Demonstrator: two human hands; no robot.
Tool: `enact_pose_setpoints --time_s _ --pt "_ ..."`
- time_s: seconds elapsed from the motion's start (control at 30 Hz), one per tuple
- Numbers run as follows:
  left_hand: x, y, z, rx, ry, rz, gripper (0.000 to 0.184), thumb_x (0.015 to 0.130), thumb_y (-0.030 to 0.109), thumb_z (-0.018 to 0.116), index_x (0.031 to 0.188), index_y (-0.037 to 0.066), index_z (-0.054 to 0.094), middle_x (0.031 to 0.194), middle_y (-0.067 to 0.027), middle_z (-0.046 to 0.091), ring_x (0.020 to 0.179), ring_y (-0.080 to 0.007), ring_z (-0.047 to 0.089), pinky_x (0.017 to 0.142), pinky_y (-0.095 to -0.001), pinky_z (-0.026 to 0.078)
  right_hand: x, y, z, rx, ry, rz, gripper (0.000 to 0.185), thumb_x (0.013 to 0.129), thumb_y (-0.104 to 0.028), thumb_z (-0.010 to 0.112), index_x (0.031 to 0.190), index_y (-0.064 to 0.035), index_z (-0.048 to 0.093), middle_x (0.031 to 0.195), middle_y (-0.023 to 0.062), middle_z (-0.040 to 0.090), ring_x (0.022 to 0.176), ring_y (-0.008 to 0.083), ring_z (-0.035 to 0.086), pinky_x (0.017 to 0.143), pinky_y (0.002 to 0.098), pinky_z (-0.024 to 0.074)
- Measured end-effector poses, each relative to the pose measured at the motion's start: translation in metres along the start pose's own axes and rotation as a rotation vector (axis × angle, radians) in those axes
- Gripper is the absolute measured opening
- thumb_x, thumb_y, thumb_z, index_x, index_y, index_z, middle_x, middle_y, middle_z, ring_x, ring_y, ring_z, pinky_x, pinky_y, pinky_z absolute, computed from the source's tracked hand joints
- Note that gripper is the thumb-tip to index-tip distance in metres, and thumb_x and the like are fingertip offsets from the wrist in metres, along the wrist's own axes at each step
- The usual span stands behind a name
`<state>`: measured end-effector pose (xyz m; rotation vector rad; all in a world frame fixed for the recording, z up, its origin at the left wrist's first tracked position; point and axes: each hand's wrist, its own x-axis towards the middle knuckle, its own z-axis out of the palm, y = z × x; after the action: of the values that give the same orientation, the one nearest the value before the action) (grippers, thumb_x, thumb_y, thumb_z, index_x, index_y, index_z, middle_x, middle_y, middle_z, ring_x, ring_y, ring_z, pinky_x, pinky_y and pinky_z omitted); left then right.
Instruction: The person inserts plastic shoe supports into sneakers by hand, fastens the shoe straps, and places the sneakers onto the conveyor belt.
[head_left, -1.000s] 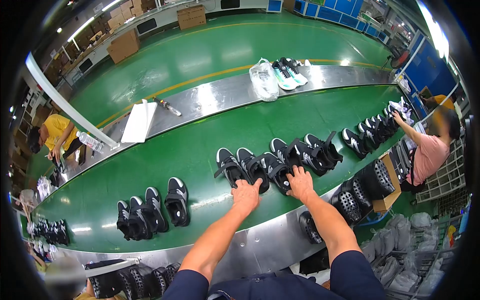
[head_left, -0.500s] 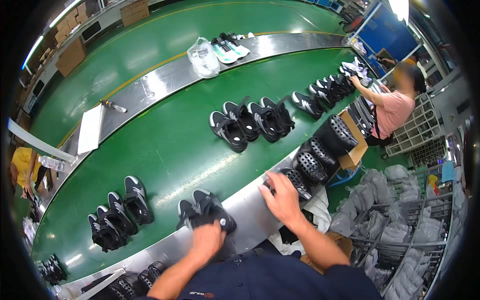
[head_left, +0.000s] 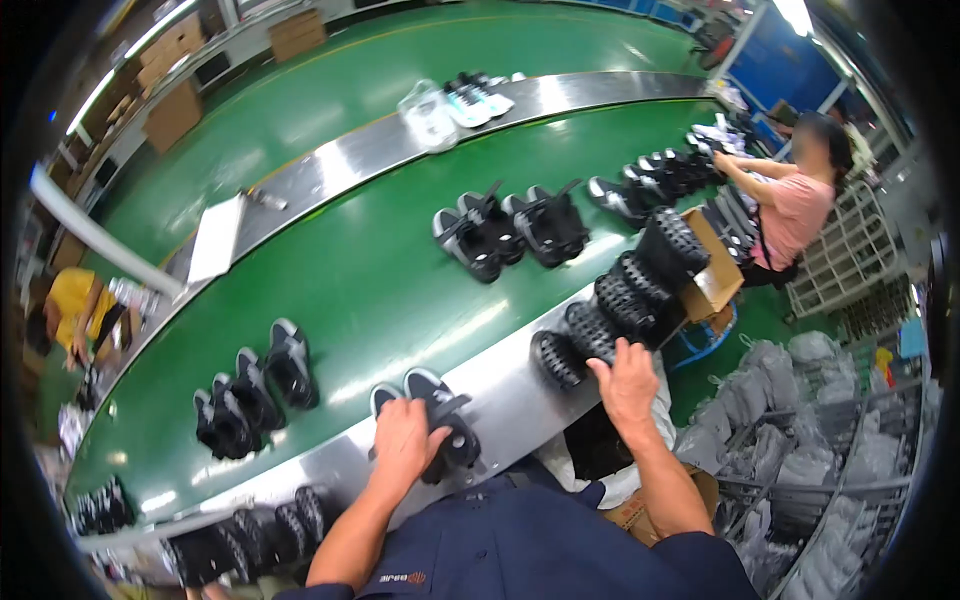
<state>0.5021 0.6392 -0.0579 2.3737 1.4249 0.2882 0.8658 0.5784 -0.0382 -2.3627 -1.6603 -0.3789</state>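
A pair of black-and-grey shoes stands on the metal edge of the green table in front of me. My left hand (head_left: 405, 440) is over the left one of the pair, its fingers closed on that shoe. The right shoe (head_left: 447, 415) has a strap lying across its opening. My right hand (head_left: 628, 385) is beside the near end of a row of black perforated shoe-shaped pieces (head_left: 590, 332). Its thumb and fingers are apart and nothing shows between them; whether the fingertips touch a piece is hard to tell.
Black shoes stand in groups at left (head_left: 290, 365) and middle (head_left: 545, 225). A cardboard box (head_left: 718, 270) adjoins the perforated row. One person in pink (head_left: 800, 215) handles shoes at right; another in yellow (head_left: 75, 310) is at far left. A rack with plastic-wrapped bundles (head_left: 780, 450) stands right.
My left hand has shifted from the right shoe of the near pair to the left one. My right hand has moved right and back, uncovering the nearest perforated piece. The view has shifted slightly.
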Motion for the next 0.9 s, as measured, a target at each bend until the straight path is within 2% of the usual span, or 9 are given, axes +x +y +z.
enact_pose_setpoints --time_s 0.1,0.23,0.4,0.53,0.67,0.7,0.8,0.87,0.9 --pt "0.005 -0.007 0.016 0.029 -0.259 0.008 0.052 0.078 0.039 0.086 0.108 0.0 0.07 0.102 -0.019 0.068 0.104 -0.0388 0.061 0.09 -0.048 0.049 -0.009 -0.04 -0.068 0.277 -0.01 -0.164 0.041 0.087 -0.034 0.08 0.106 -0.0003 0.066 0.092 0.0161 0.062 0.085 0.0387 0.063 0.07 0.0482 0.0518" --pt "0.003 -0.003 0.008 -0.039 -0.299 0.021 0.08 0.074 0.038 0.09 0.139 0.004 0.059 0.12 -0.0215 0.062 0.11 -0.0384 0.059 0.097 -0.0474 0.049 -0.048 -0.076 -0.076 0.636 -0.568 -0.148 0.045 0.093 -0.042 0.074 0.091 0.0018 0.064 0.078 0.0226 0.065 0.074 0.0444 0.066 0.068 0.0508 0.0521" --pt "-0.001 -0.012 0.053 -0.142 0.08 0.068 0.037 0.079 0.023 0.079 0.107 0.001 0.069 0.097 -0.0188 0.064 0.095 -0.0385 0.063 0.084 -0.0476 0.052 -0.066 -0.101 -0.063 0.688 -1.05 -0.094 0.057 0.094 -0.05 0.069 0.084 0.0057 0.065 0.08 0.0299 0.065 0.077 0.0464 0.067 0.069 0.0503 0.0494" --pt "0.008 -0.019 0.047 -0.446 -0.104 0.059 0.024 0.084 0.019 0.065 0.084 -0.005 0.066 0.083 -0.0221 0.06 0.083 -0.0403 0.062 0.075 -0.0483 0.052 -0.072 -0.108 -0.035 0.596 -0.917 -0.144 0.054 0.095 -0.046 0.067 0.083 0.0065 0.065 0.086 0.0314 0.068 0.086 0.0479 0.068 0.077 0.0542 0.0512" --pt "0.023 0.008 0.03 -0.644 -0.285 0.192 0.026 0.084 0.019 0.062 0.088 -0.006 0.064 0.083 -0.0231 0.059 0.081 -0.0397 0.062 0.074 -0.0467 0.049 -0.094 -0.142 0.02 0.388 -0.554 -0.273 0.036 0.095 -0.031 0.069 0.096 0.005 0.068 0.089 0.0209 0.071 0.082 0.0433 0.069 0.077 0.0519 0.0568" --pt "0.035 0.006 0.036 -0.624 -0.289 0.23 0.025 0.085 0.018 0.06 0.089 -0.006 0.064 0.084 -0.0238 0.06 0.081 -0.0401 0.062 0.074 -0.0468 0.049 -0.107 -0.143 0.053 0.349 -0.449 -0.325 0.033 0.093 -0.023 0.071 0.11 0.0054 0.065 0.096 0.0195 0.068 0.087 0.0418 0.068 0.078 0.0496 0.0576" --pt "0.046 -0.004 0.06 -0.593 -0.211 0.176 0.026 0.086 0.019 0.06 0.09 -0.006 0.064 0.085 -0.024 0.06 0.082 -0.0415 0.062 0.075 -0.0475 0.05 -0.11 -0.156 0.03 0.428 -0.468 -0.208 0.038 0.091 -0.017 0.072 0.118 0.0061 0.06 0.105 0.0226 0.066 0.098 0.0414 0.066 0.082 0.0492 0.0568" --pt "0.044 -0.008 0.067 -0.575 -0.128 0.131 0.028 0.088 0.022 0.061 0.087 -0.006 0.063 0.088 -0.0242 0.061 0.086 -0.0409 0.063 0.077 -0.0479 0.05 -0.116 -0.149 0.02 0.526 -0.452 -0.202 0.056 0.089 -0.015 0.075 0.132 0.009 0.051 0.108 0.0268 0.064 0.105 0.0445 0.062 0.088 0.0509 0.0533" --pt "0.043 -0.009 0.062 -0.554 -0.212 0.105 0.034 0.086 0.022 0.069 0.11 -0.002 0.067 0.101 -0.0249 0.064 0.097 -0.0416 0.065 0.087 -0.0462 0.053 -0.111 -0.145 0.021 0.538 -0.404 -0.173 0.055 0.088 -0.015 0.075 0.132 0.0088 0.051 0.108 0.0266 0.064 0.106 0.045 0.062 0.089 0.051 0.053"
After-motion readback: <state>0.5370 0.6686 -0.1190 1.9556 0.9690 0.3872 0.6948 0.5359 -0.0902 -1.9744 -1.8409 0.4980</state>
